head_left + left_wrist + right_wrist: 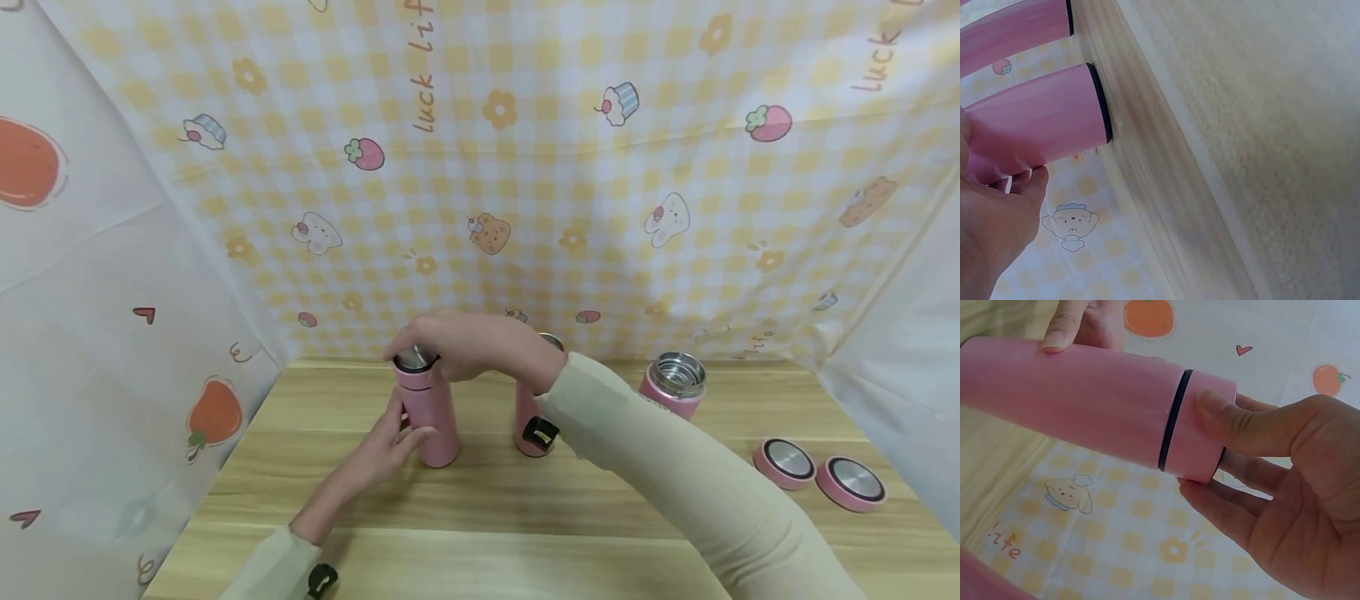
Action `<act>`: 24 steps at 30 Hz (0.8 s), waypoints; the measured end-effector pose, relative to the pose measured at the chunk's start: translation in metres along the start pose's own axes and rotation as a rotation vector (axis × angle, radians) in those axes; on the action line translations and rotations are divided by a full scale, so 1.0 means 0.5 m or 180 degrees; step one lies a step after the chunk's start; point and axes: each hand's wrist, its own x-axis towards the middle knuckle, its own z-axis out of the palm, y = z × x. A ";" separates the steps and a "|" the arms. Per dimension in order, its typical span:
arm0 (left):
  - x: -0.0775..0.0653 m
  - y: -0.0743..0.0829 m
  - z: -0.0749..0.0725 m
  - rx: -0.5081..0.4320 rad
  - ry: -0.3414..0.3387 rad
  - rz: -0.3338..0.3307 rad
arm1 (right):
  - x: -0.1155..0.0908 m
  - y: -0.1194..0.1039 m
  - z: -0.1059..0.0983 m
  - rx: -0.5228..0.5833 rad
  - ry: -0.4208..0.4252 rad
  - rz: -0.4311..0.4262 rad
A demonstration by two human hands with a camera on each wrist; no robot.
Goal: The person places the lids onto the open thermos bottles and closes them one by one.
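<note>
A pink thermos bottle point(435, 421) stands upright on the wooden table, left of the middle. Its body is gripped from the left by my left hand point(382, 454), thumb across the front and fingers behind. Over its top, my right hand point(472, 343) holds the pink lid point(1200, 425) with a steel disc on top, thumb on one side and fingers on the other. In the right wrist view a dark ring shows between lid and body. The left wrist view shows my left hand point(1004, 231) around the body, close to the dark base.
A second pink bottle point(528, 417) stands just right, partly behind my right forearm. Farther right is an open bottle point(677, 379) with a steel threaded mouth. Two pink lids point(785, 463) lie near the table's right edge. A patterned cloth point(525, 183) hangs behind.
</note>
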 end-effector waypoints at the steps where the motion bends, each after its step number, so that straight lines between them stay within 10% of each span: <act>1: 0.001 0.001 0.000 0.0004 0.0009 0.0004 | 0.000 -0.001 -0.001 -0.0014 0.0007 0.0025; 24: -0.001 0.006 0.003 0.0108 0.0042 0.0002 | -0.001 -0.023 0.004 -0.0275 0.0078 0.0268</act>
